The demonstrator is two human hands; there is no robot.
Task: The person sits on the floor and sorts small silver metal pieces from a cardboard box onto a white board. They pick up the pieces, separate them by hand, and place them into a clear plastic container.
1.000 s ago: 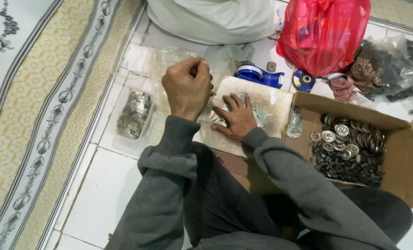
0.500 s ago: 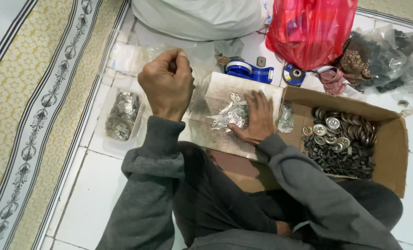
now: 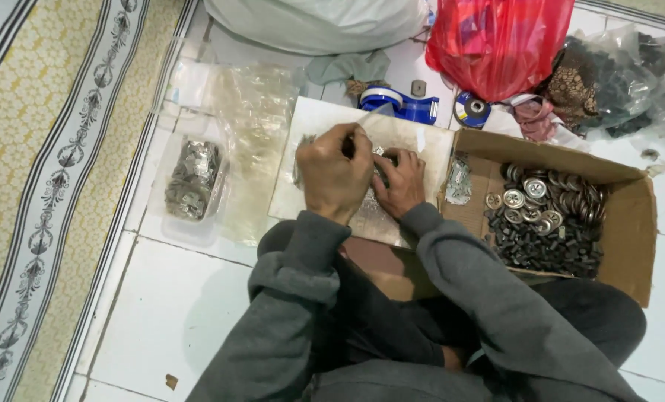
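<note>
My left hand (image 3: pixel 336 175) and my right hand (image 3: pixel 401 182) meet over a pale board (image 3: pixel 310 126) lying on the tiled floor in front of my knees. Between them is a small clear bag of metal pieces (image 3: pixel 381 160), mostly hidden by my fingers. My left hand is curled with its fingers pinched at the bag's top. My right hand presses and grips the bag from the right. Grey sleeves cover both arms.
An open cardboard box (image 3: pixel 630 223) of dark screws and silver washers sits at the right. A filled clear bag (image 3: pixel 191 179) and loose plastic bags (image 3: pixel 250 104) lie left. A blue tape dispenser (image 3: pixel 399 104), red bag (image 3: pixel 496 41), white sack (image 3: pixel 317 22) and carpet (image 3: pixel 42 149) surround them.
My left hand has come down from above the board to join my right hand on the small bag. The view has shifted so the board sits nearer the middle.
</note>
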